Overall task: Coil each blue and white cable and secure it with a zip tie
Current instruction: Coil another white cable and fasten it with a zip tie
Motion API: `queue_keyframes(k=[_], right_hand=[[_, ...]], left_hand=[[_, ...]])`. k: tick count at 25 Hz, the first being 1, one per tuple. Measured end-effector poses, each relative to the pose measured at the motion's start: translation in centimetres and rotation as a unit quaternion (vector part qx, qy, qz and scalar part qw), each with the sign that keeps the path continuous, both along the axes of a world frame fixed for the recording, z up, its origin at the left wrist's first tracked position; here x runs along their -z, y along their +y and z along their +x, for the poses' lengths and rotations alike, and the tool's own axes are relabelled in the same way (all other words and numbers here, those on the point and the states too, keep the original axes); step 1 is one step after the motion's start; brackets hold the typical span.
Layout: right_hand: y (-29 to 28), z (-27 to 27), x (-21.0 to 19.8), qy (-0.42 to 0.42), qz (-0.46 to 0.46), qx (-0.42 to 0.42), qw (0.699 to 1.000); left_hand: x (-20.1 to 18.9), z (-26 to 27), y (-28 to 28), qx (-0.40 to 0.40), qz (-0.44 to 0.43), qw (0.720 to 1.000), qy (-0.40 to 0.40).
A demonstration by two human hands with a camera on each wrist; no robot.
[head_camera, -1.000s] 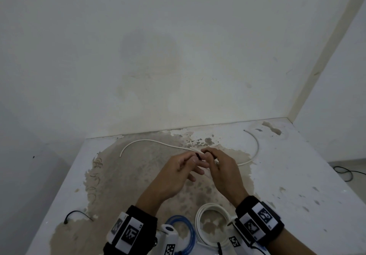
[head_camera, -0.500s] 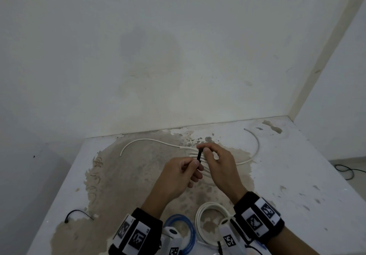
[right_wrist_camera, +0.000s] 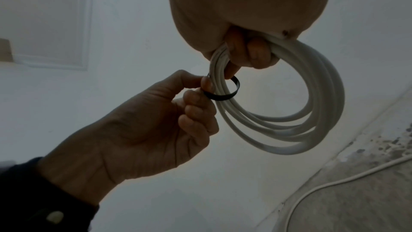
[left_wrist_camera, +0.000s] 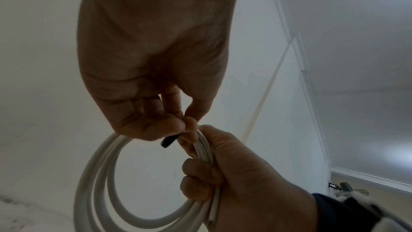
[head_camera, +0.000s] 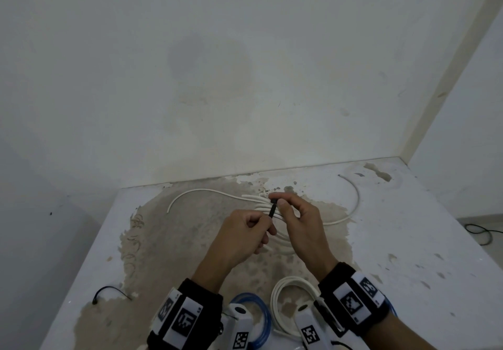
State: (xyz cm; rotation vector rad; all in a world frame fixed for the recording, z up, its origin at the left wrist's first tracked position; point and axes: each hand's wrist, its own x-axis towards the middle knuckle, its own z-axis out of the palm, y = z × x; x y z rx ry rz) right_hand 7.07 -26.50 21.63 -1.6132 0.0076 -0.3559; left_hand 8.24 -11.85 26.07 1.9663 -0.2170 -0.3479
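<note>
My right hand (head_camera: pixel 283 205) grips a coiled white cable (right_wrist_camera: pixel 312 121) above the table, the bundle of strands (head_camera: pixel 255 202) running through its fingers. A black zip tie (head_camera: pixel 273 208) loops loosely round those strands (right_wrist_camera: pixel 223 95). My left hand (head_camera: pixel 265 223) pinches the tie's tail (left_wrist_camera: pixel 169 141) between thumb and forefinger, just left of the right hand. In the left wrist view the coil (left_wrist_camera: pixel 100 174) hangs below both hands. How the tie's head sits is hidden behind my right fingers.
A loose white cable (head_camera: pixel 196 192) lies uncoiled across the stained table (head_camera: pixel 408 241) behind the hands. Near me lie a blue coil (head_camera: pixel 261 303) and another white coil (head_camera: pixel 283 290). A spare black zip tie (head_camera: pixel 109 292) lies front left. A wall stands behind the table.
My left hand has drawn back toward me from the right hand, pulling the zip tie's tail out so more black strap shows between the hands. The right hand keeps its hold on the coil.
</note>
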Motion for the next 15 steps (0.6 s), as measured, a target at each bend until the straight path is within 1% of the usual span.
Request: queue_keyframes(k=[6, 11, 15], right_hand=[[0.12, 0.0, -0.24, 0.002, 0.03, -0.009, 1.0], [0.45, 0.05, -0.03, -0.011, 0.016, 0.0, 1.0], [0.58, 0.11, 0.32, -0.01, 0.012, 0.002, 1.0]], left_hand=[[-0.3, -0.15, -0.11, -0.007, 0.004, 1.0, -0.003], [-0.64, 0.36, -0.07, -0.024, 0.009, 1.0, 0.014], [-0.74, 0.64, -0.03, -0.015, 0.037, 0.999, -0.003]])
